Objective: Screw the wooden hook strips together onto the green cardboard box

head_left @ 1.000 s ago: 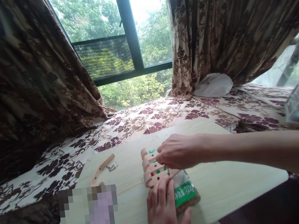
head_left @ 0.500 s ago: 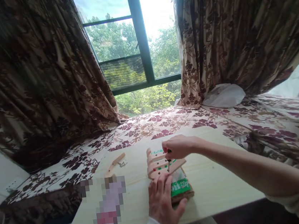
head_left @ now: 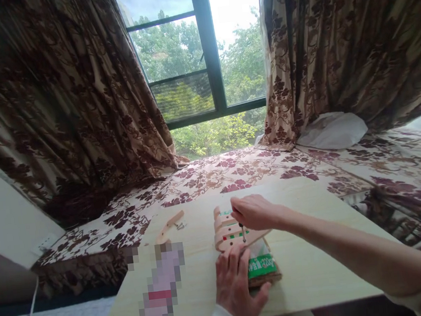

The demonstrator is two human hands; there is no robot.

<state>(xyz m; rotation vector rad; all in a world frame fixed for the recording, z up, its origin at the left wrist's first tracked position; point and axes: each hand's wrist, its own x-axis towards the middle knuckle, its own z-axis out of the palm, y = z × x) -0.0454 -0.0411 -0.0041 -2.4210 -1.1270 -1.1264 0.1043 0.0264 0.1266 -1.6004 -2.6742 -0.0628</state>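
Note:
My right hand (head_left: 257,212) is closed in a fist around a screwdriver (head_left: 243,234), whose handle is mostly hidden. The thin shaft points down at a pale wooden piece with several curved slats and dark holes (head_left: 220,240). Below it lies a flat package (head_left: 262,264) with a green label reading 220g. My left hand (head_left: 234,284) lies across the near left of the package, fingers stretched out and touching the near edge of the wooden piece, thumb spread out in front. Its fingertips partly cover the wood.
A loose curved wooden strip (head_left: 171,226) lies at the left on the pale table (head_left: 314,268), beside some small metal screws (head_left: 181,226). Nearer me is a pixelated pinkish object (head_left: 164,285) with a dark cord. Beyond the table are a floral-covered ledge (head_left: 231,173) and a white bag (head_left: 332,131).
The whole view has shifted, with things now further right. My right fist still grips the screwdriver over the wooden piece, its wrist slightly turned. My left hand keeps its place.

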